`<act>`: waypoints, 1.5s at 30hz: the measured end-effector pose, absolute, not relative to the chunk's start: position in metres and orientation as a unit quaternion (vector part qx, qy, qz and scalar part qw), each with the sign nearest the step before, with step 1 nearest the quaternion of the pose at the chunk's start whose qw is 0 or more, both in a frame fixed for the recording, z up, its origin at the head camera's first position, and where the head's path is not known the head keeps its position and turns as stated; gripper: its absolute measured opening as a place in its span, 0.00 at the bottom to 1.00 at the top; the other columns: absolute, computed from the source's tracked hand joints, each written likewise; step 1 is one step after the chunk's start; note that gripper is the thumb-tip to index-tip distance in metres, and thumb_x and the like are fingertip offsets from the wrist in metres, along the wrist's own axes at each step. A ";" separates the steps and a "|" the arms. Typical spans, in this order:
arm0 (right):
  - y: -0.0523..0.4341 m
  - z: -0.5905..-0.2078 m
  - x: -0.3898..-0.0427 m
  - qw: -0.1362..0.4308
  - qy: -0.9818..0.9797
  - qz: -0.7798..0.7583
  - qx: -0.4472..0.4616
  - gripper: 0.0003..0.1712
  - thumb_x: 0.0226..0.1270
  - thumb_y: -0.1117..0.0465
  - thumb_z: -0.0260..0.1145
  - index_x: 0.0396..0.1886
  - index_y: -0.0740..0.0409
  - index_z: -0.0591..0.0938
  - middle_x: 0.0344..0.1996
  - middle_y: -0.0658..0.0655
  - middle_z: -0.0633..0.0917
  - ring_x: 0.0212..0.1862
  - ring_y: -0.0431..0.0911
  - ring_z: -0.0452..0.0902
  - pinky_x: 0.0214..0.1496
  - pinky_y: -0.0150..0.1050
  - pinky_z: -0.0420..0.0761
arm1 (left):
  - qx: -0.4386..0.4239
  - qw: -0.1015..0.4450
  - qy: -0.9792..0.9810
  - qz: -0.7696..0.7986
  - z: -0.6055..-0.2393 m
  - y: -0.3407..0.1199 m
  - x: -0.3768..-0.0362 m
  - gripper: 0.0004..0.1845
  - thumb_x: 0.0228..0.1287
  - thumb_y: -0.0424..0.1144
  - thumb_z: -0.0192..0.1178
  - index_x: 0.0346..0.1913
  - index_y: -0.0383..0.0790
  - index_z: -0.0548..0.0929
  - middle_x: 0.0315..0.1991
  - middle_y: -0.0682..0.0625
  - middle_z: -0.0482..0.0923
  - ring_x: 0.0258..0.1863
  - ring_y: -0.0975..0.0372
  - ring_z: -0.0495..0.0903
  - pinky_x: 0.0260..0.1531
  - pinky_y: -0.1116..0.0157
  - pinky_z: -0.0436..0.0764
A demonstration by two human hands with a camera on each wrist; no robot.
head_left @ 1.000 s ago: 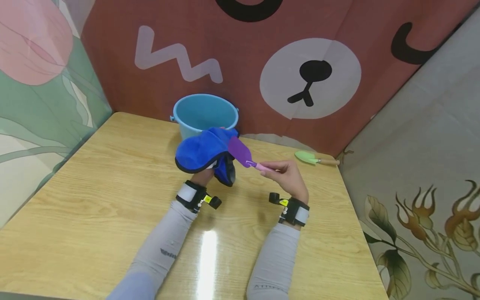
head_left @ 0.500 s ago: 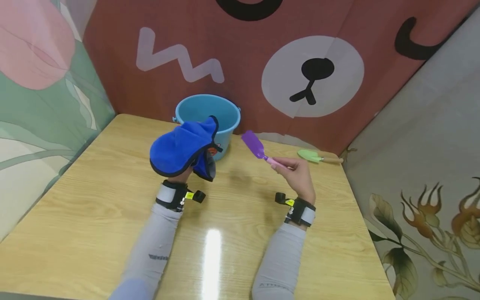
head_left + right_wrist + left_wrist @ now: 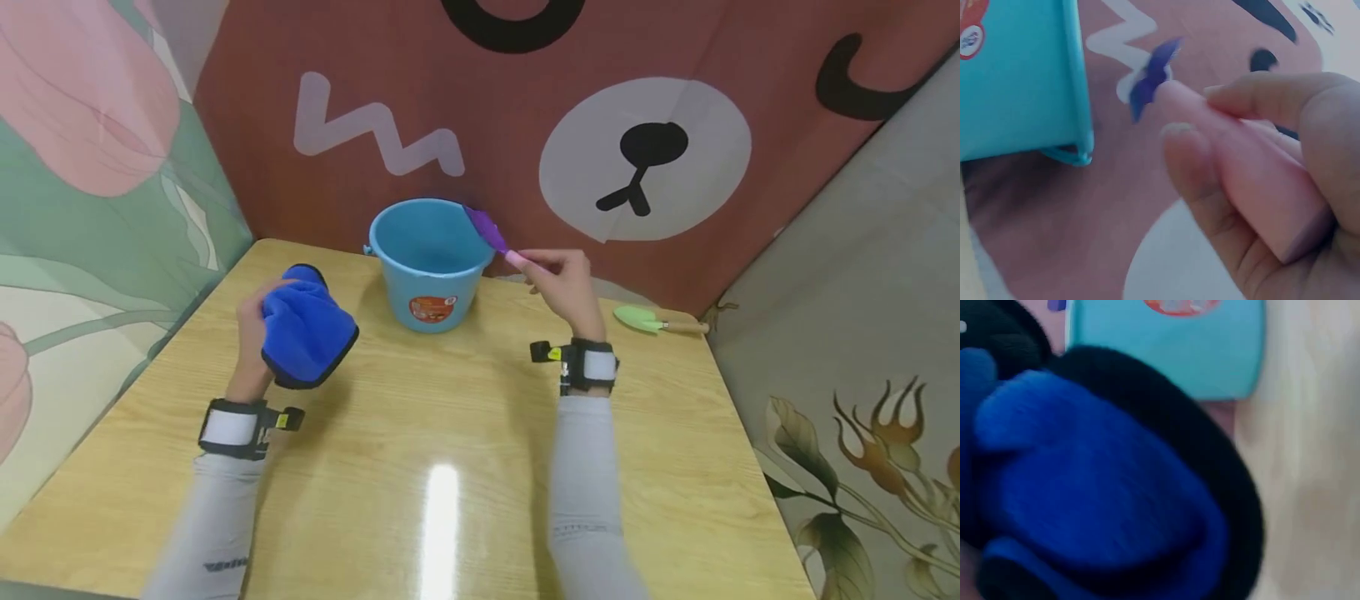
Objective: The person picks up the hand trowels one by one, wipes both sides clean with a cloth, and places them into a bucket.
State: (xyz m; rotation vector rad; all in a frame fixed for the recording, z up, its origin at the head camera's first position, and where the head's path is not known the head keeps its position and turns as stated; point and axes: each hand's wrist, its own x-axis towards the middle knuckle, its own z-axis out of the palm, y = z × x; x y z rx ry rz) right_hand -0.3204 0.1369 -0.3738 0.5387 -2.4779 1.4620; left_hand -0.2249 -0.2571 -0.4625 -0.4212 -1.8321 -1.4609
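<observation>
My left hand (image 3: 253, 337) grips a bunched blue cloth (image 3: 309, 329) with black edging, held over the left side of the table; the cloth fills much of the left wrist view and hides most of the fingers. My right hand (image 3: 562, 287) pinches the pink handle of a small toy shovel (image 3: 1260, 181) between thumb and fingers. Its purple blade (image 3: 486, 227) overlaps the right rim of a light blue bucket (image 3: 435, 287) in the head view. The bucket stands upright at the back of the table and has a red oval sticker on its front.
A green trowel (image 3: 637, 319) with a wooden handle lies near the table's back right corner. A brown bear-print curtain (image 3: 510, 125) hangs right behind the bucket. Patterned cloths hang on both sides of the wooden table (image 3: 390, 467).
My left hand has moved left with the blue cloth, away from the bucket's front. My right hand has carried the shovel up and toward the bucket's rim.
</observation>
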 end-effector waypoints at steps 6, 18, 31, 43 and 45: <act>0.099 -0.334 -0.356 0.026 -0.895 0.400 0.196 0.20 0.67 0.51 0.72 0.51 0.59 0.89 0.41 0.61 0.90 0.36 0.51 0.86 0.42 0.47 0.86 | -0.071 0.279 -0.853 -0.435 -0.487 -0.281 -0.223 0.19 0.55 0.21 0.56 0.51 0.27 0.83 0.50 0.33 0.81 0.54 0.43 0.80 0.60 0.52 0.76; 0.036 -0.337 -0.416 -0.148 -0.936 0.244 0.209 0.25 0.68 0.68 0.61 0.10 0.58 0.66 0.12 0.53 0.70 0.16 0.44 0.63 0.20 0.35 0.75 | 0.035 0.160 -0.948 -0.272 -0.520 -0.306 -0.227 0.30 0.44 0.23 0.61 0.58 0.23 0.77 0.60 0.21 0.65 0.57 0.27 0.67 0.58 0.32 0.68; 0.009 -0.370 -0.435 -0.211 -0.942 0.034 0.258 0.23 0.66 0.71 0.54 0.11 0.52 0.66 0.12 0.49 0.64 0.16 0.41 0.56 0.19 0.35 0.62 | 0.010 0.040 -0.970 -0.238 -0.527 -0.319 -0.225 0.39 0.58 0.43 0.65 0.66 0.20 0.67 0.64 0.18 0.60 0.64 0.21 0.58 0.56 0.28 0.67; 0.025 -0.371 -0.411 -0.156 -0.939 0.104 0.288 0.24 0.71 0.65 0.58 0.13 0.55 0.66 0.13 0.51 0.63 0.16 0.41 0.57 0.20 0.34 0.60 | -0.037 0.018 -0.967 -0.252 -0.524 -0.320 -0.222 0.43 0.58 0.46 0.67 0.67 0.17 0.65 0.64 0.17 0.59 0.62 0.22 0.60 0.57 0.28 0.68; 0.033 -0.366 -0.402 -0.126 -0.931 0.152 0.308 0.19 0.73 0.63 0.59 0.19 0.60 0.78 0.18 0.53 0.76 0.18 0.39 0.68 0.24 0.33 0.69 | -0.036 0.021 -0.965 -0.259 -0.525 -0.321 -0.220 0.43 0.58 0.45 0.68 0.67 0.17 0.65 0.64 0.17 0.59 0.62 0.23 0.60 0.58 0.28 0.67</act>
